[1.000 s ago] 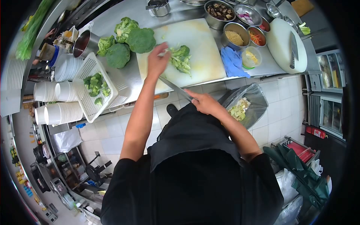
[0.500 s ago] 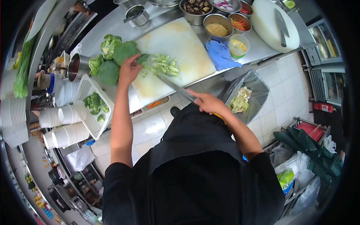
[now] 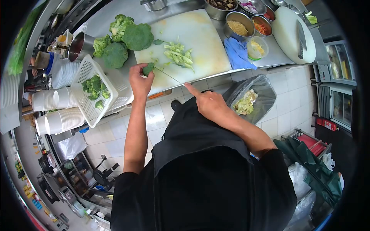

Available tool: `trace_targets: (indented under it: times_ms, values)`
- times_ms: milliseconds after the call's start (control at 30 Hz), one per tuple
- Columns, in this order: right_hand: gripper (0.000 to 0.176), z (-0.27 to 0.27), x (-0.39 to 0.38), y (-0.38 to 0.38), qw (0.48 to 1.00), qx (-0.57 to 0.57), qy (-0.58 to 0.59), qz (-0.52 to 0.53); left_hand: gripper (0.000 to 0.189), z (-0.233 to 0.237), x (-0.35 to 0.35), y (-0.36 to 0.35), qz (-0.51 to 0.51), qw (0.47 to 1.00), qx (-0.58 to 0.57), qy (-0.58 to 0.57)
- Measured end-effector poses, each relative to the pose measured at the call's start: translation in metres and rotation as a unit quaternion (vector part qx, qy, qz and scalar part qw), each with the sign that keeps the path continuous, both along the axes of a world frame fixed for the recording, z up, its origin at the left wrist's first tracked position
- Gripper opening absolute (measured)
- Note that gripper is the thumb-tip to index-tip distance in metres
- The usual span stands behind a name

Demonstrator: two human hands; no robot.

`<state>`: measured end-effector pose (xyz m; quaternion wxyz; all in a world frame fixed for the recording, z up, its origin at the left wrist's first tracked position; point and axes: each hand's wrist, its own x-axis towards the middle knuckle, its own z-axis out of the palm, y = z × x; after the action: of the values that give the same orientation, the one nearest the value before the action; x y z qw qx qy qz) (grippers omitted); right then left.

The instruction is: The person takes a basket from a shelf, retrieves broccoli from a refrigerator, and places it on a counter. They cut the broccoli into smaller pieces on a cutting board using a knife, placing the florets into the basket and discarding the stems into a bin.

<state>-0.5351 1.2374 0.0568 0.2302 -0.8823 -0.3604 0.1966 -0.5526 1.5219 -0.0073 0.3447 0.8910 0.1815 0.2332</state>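
Basket of white plastic mesh sits tilted at the left end of the tabletop, with a few cut florets lying in it. Just right of it the left hand is closed round a small broccoli piece, held over the near left corner of the cutting board. The knife meets that piece at its tip. Its thin blade runs slantwise, down and to the right, to the right hand, which grips the handle with the forefinger laid out along the spine. So the piece lies up and left of the right hand, at the blade's far end, and the left hand is the nearer, touching it. Whole broccoli heads stand behind, and loose cut stalks lie mid-board.
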Motion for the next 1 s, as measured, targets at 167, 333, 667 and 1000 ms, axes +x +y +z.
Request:
trace_targets:
  times_ms: [167, 333, 667, 1000]
  values:
    - [0.067, -0.026, -0.001, 0.001, 0.999, -0.024, -0.034, 0.004, 0.029, 0.007, 0.0, -0.009, -0.018, 0.998, 0.05, -0.017]
    - [0.066, -0.026, 0.017, -0.005, 0.999, -0.031, 0.002, 0.022, 0.034, -0.023, -0.013, 0.011, 0.112, 0.96, -0.245, 0.075]
    - [0.057, -0.034, 0.005, 0.005, 0.989, 0.001, 0.149, 0.016, 0.038, -0.017, -0.017, 0.003, 0.192, 0.913, -0.331, 0.144]
    - [0.062, -0.052, 0.016, 0.006, 0.985, 0.006, 0.171, 0.027, 0.052, -0.033, -0.038, 0.014, -0.029, 0.979, -0.19, 0.062]
